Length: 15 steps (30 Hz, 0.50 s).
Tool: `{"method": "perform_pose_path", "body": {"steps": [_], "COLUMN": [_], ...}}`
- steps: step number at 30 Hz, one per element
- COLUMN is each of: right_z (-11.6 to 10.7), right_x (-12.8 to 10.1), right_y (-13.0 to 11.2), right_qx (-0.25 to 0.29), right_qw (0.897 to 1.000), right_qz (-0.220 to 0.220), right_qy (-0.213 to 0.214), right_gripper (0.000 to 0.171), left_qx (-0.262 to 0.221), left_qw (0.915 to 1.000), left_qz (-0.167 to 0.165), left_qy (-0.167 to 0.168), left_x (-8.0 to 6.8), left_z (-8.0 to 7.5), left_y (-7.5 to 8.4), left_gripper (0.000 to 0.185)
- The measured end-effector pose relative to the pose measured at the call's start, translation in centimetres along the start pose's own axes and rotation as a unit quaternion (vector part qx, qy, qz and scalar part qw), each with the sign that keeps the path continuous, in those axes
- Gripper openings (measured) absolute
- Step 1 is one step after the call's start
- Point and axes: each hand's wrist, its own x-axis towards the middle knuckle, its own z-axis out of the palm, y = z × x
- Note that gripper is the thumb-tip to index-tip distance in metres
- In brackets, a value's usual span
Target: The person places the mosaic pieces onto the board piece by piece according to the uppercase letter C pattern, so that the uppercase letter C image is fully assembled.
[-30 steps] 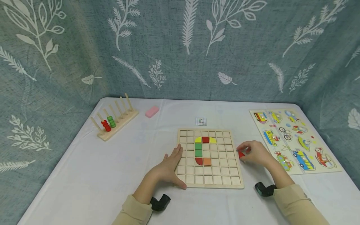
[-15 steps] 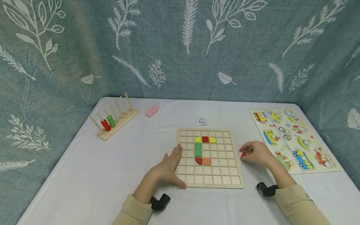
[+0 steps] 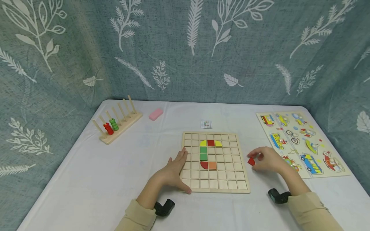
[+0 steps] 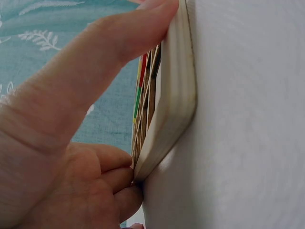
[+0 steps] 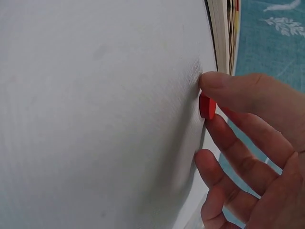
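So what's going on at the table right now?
A person is working at a wooden grid board that already holds a few coloured tiles. The left hand rests on the board's left edge, thumb along its near side. The right hand pinches a small red piece on the tablecloth just right of the board.

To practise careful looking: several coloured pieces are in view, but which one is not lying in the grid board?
The small red piece pinched in the right hand. It is off the grid board, to its right, while the others fill squares.

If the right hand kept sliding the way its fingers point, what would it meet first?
Probably the right edge of the wooden grid board; the right hand, pinching a red piece, points left toward it with bare cloth between.
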Motion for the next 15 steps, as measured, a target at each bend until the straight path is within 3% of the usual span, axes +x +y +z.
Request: {"method": "perform_pose_path", "body": {"steps": [9,15], "right_z": [-0.25,-0.49], "right_x": [-0.10,-0.13], "right_y": [0.35,0.24], "right_qx": [-0.009,-0.005], "right_qw": [1.000,1.000], "right_qz": [-0.015,0.000], "right_qy": [0.003,-0.017], "right_gripper": [0.033,0.035], "left_qx": [0.000,-0.003], "left_qw": [1.0000,1.0000], "left_qz": [-0.001,0.001], "left_qy": [-0.001,-0.003], "left_x": [-0.08,-0.10], "left_z": [-0.11,-0.15], "left_y": [0.19,0.24], "left_gripper": [0.131,0.131]}}
